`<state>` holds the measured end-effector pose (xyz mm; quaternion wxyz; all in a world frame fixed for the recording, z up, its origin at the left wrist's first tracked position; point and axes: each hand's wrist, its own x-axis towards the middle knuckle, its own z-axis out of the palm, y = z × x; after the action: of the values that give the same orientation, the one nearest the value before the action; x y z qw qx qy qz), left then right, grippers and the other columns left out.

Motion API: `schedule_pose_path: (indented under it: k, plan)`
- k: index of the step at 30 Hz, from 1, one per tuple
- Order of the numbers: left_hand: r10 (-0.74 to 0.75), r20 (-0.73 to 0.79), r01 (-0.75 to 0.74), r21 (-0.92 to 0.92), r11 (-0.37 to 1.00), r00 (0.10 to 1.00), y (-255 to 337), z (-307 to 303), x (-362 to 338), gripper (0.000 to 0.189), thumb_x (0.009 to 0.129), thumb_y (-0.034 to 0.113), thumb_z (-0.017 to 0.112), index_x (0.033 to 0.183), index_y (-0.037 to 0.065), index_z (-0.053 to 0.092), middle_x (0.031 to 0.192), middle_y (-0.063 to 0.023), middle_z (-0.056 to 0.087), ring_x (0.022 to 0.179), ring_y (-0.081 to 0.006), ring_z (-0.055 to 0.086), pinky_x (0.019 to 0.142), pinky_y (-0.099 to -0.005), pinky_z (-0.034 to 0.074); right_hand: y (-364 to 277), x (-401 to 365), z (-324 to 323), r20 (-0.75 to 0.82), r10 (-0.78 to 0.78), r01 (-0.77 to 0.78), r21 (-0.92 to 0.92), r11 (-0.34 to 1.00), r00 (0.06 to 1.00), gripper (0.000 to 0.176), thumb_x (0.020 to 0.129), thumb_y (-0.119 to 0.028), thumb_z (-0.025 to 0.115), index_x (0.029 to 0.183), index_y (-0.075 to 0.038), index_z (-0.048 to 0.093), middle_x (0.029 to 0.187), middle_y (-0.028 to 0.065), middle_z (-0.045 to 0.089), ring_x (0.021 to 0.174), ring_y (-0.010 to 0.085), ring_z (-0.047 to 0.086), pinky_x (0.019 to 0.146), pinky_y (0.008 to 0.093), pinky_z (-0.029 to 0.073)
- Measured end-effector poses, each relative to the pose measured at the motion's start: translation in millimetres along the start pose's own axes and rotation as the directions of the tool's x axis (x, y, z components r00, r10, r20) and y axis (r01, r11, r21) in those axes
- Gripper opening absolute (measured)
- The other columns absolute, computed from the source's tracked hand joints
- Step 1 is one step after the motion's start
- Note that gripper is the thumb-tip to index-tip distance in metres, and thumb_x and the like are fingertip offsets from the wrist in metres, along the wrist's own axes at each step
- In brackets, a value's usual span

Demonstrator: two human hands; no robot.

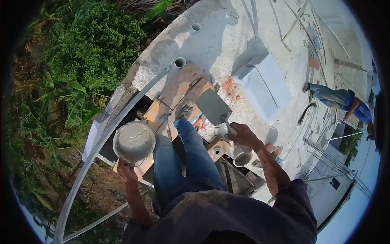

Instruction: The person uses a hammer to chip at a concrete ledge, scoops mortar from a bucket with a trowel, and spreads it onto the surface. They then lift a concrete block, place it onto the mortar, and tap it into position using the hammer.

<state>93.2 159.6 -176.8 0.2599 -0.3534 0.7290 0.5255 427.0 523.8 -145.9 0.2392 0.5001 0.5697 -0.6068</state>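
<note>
In the head view, gripping a bucket point(140, 161) at its near edge with the closed left hand point(127, 171), holding it out to the left of the jeans-clad legs point(191, 142), showing wet grey mix point(134, 137) inside; clasping a trowel point(213, 106) by its handle in the curled right hand point(243, 136), pointing the broad flat blade forward and leftward, just beyond the knuckles and well apart from the bucket; resting one shoe point(186, 110) between bucket and blade, near the wooden boards point(185, 83); hiding both palms from sight
</note>
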Motion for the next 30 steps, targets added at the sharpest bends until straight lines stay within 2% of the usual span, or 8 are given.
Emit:
schedule_pose_path:
  k: [3, 7, 11, 19, 20, 23, 25, 30]
  plan:
    - [0.031, 0.101, -0.018, -0.130, 0.991, 0.994, -19, 72, -1, 0.037, 0.094, 0.028, 0.055, 0.066, 0.015, 0.034, 0.064, 0.0028, 0.026, 0.057, -0.0126, 0.029, 0.059, -0.0312, 0.035, -34, -8, -127, -0.204, 0.142, -0.153, -0.040, 0.987, 0.969, 0.025, 0.084, -0.025, 0.068, 0.089, -0.004, 0.057, 0.067, 0.0040, 0.056, 0.054, 0.0118, 0.057, 0.048, 0.0288, 0.046]
    - [-0.005, 0.096, 0.024, -0.201, 0.979, 0.995, -23, 139, -12, 0.030, 0.092, 0.023, 0.056, 0.069, 0.013, 0.041, 0.065, 0.0028, 0.032, 0.059, -0.0104, 0.033, 0.057, -0.0288, 0.035, -52, -12, -234, -0.264, -0.103, 0.162, 0.212, 0.964, 0.959, 0.013, 0.088, -0.015, 0.060, 0.093, -0.005, 0.055, 0.070, -0.0003, 0.051, 0.052, 0.0094, 0.053, 0.047, 0.0238, 0.045]
    - [-0.096, -0.003, 0.092, -0.247, 0.965, 0.995, -36, 202, -17, 0.025, 0.089, 0.024, 0.057, 0.073, 0.008, 0.049, 0.068, -0.0020, 0.040, 0.060, -0.0131, 0.040, 0.055, -0.0273, 0.039, -114, -14, -319, -0.293, -0.131, 0.185, 0.165, 0.969, 0.947, 0.015, 0.091, -0.019, 0.055, 0.096, -0.005, 0.054, 0.069, -0.0011, 0.049, 0.052, 0.0081, 0.051, 0.044, 0.0233, 0.043]
    - [-0.176, -0.173, 0.118, -0.302, 0.946, 0.969, -87, 341, -38, 0.031, 0.092, 0.027, 0.055, 0.067, 0.013, 0.044, 0.059, 0.0013, 0.039, 0.049, -0.0106, 0.038, 0.046, -0.0266, 0.034, -245, -4, -498, -0.206, -0.079, 0.000, -0.357, 0.934, 0.975, 0.031, 0.084, -0.029, 0.071, 0.093, -0.004, 0.056, 0.066, 0.0006, 0.051, 0.049, 0.0095, 0.051, 0.045, 0.0252, 0.043]
    - [-0.073, -0.248, 0.006, -0.261, 0.965, 0.966, -79, 365, -54, 0.035, 0.091, 0.029, 0.055, 0.063, 0.013, 0.042, 0.056, 0.0018, 0.037, 0.045, -0.0102, 0.036, 0.045, -0.0271, 0.033, -262, 10, -505, -0.173, -0.038, -0.029, -0.369, 0.929, 0.984, 0.028, 0.084, -0.027, 0.070, 0.091, -0.004, 0.056, 0.065, 0.0012, 0.052, 0.049, 0.0100, 0.052, 0.045, 0.0261, 0.043]
    - [-0.303, -0.309, 0.136, -0.463, 0.876, 0.902, -111, 403, -30, 0.030, 0.088, 0.026, 0.053, 0.063, 0.012, 0.045, 0.056, 0.0025, 0.040, 0.047, -0.0095, 0.037, 0.047, -0.0274, 0.034, -279, 76, -536, -0.046, -0.022, -0.002, -0.478, 0.879, 0.999, 0.021, 0.080, -0.014, 0.064, 0.095, -0.001, 0.058, 0.065, 0.0032, 0.053, 0.050, 0.0136, 0.056, 0.048, 0.0297, 0.045]
    - [-0.263, -0.294, 0.102, -0.467, 0.879, 0.919, -128, 424, -39, 0.032, 0.090, 0.028, 0.054, 0.063, 0.012, 0.044, 0.055, 0.0031, 0.038, 0.046, -0.0093, 0.036, 0.047, -0.0276, 0.032, -310, 117, -514, -0.064, 0.083, -0.105, -0.602, 0.791, 0.994, 0.026, 0.080, -0.020, 0.068, 0.095, -0.001, 0.058, 0.066, 0.0051, 0.056, 0.052, 0.0140, 0.057, 0.050, 0.0304, 0.047]
    - [-0.351, -0.392, 0.044, -0.612, 0.789, 0.850, -189, 470, -33, 0.034, 0.090, 0.029, 0.055, 0.063, 0.013, 0.043, 0.055, 0.0015, 0.037, 0.044, -0.0112, 0.037, 0.045, -0.0288, 0.035, -354, 212, -442, 0.236, 0.050, 0.182, -0.853, 0.489, 0.970, 0.028, 0.082, -0.022, 0.067, 0.097, 0.000, 0.057, 0.069, 0.0119, 0.059, 0.055, 0.0195, 0.059, 0.053, 0.0342, 0.048]
